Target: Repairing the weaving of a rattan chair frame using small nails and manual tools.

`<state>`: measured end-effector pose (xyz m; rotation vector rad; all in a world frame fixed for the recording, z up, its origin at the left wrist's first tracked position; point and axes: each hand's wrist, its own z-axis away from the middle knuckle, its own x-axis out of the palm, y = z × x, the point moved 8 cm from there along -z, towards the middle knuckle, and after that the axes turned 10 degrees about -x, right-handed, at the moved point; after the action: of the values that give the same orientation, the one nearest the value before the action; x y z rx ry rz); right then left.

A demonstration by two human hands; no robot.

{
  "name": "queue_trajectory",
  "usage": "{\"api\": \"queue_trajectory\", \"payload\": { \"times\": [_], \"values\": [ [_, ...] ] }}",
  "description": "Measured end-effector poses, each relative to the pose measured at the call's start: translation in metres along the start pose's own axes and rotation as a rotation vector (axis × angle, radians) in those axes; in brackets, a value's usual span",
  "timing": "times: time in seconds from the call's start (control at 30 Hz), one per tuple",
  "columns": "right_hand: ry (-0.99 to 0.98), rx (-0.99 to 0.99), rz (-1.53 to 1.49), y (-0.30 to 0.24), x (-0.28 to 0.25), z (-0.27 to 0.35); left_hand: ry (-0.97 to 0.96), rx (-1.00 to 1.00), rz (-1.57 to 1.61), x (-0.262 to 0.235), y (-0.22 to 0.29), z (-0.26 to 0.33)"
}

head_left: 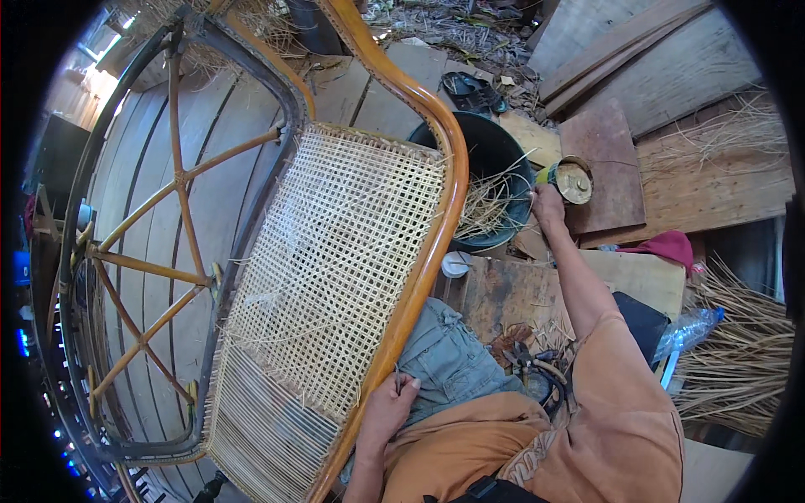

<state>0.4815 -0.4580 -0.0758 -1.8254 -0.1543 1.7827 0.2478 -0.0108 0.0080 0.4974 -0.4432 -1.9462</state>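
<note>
A woven cane panel [335,260] fills a curved, varnished rattan frame [453,176] that leans across my lap. Its upper part has an open lattice weave; lower down, parallel strands run without the crossing pattern. My left hand [387,412] rests by the frame's near edge, thumb and fingers closed on a small dark thing too little to identify. Out to the right, my right hand [547,206] is closed at the rim of a dark bucket [482,134], where pale cane strands [490,205] meet the fingertips. A round tin [574,181] stands right beside that hand.
A white cup [455,264] stands near the wooden board [520,293]. Pliers [524,360] lie by my leg. A clear plastic bottle [688,331], a dark red cloth [665,249] and a bundle of cane [738,344] are at right. Sandals [474,90] lie beyond the bucket.
</note>
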Motion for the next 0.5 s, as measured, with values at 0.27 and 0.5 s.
{"api": "queue_trajectory", "payload": {
  "times": [0.27,0.5],
  "values": [
    [0.296,0.077,-0.778,0.014,-0.101,0.034,-0.115,-0.026,0.148,0.002,0.017,0.014],
    [-0.06,-0.111,-0.942,-0.104,-0.089,0.13,-0.155,0.327,-0.057,0.043,0.112,0.016]
  ]
}}
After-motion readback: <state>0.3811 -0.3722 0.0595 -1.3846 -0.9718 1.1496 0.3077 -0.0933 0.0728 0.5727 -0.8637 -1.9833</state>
